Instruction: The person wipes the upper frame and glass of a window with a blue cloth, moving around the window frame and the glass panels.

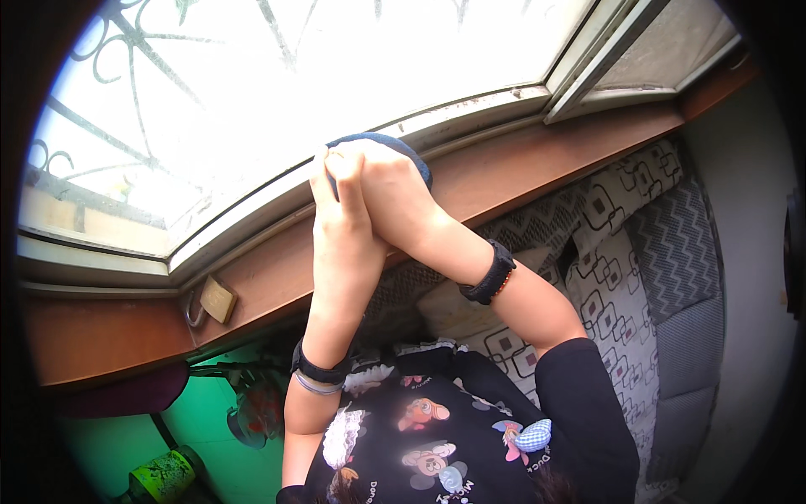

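My left hand [343, 201] and my right hand [393, 179] are pressed together at the window sill, wrists crossing close, with the fingers curled. Between and behind them shows the curved edge of a dark blue fabric item [423, 165], gripped by both hands; its full shape is hidden. Each wrist wears a black band, and the left one also a silver bangle. A brass padlock [218, 299] with its shackle lies on the brown sill [504, 167], left of my hands.
A bright window with a metal grille [135, 38] spans the top, its sliding frame [604, 60] at the right. Below the sill are a patterned sofa cover [614, 315], grey cushions [683, 252], a green floor [214, 453] and a green container [162, 474].
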`<state>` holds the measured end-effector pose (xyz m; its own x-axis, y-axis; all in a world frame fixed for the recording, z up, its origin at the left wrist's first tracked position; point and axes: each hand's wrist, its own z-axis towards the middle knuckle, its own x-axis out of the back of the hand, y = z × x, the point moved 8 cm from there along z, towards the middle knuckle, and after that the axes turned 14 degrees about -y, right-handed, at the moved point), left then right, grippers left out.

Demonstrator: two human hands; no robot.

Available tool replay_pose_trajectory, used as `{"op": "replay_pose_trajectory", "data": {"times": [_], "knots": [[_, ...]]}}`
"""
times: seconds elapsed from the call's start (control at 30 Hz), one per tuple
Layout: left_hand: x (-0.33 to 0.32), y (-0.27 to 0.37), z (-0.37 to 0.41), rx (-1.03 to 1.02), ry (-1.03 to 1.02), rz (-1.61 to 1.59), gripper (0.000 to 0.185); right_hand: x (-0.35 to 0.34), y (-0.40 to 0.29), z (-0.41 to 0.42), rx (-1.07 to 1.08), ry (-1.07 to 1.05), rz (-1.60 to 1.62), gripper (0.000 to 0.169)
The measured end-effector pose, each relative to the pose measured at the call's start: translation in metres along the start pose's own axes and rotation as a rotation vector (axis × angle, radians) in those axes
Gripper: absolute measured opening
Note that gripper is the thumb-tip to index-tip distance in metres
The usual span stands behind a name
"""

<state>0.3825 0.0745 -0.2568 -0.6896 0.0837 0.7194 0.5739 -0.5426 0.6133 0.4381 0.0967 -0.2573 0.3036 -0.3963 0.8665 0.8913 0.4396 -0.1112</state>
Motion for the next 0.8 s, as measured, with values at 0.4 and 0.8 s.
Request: {"op": "replay_pose_trajectory", "data": {"times": [0.4,0.8], "knots": [[-0.058,0.045,0.047,-0.195,-0.069,-0.024,0.082,0.034,0.083,-0.025,-0.13,-0.07,0.158,0.013],[-0.079,0.055,0.059,-0.228,-0.064,-0.091,0.047,0.046,0.104,-0.034,-0.196,-0.055,0.057,0.011]]}}
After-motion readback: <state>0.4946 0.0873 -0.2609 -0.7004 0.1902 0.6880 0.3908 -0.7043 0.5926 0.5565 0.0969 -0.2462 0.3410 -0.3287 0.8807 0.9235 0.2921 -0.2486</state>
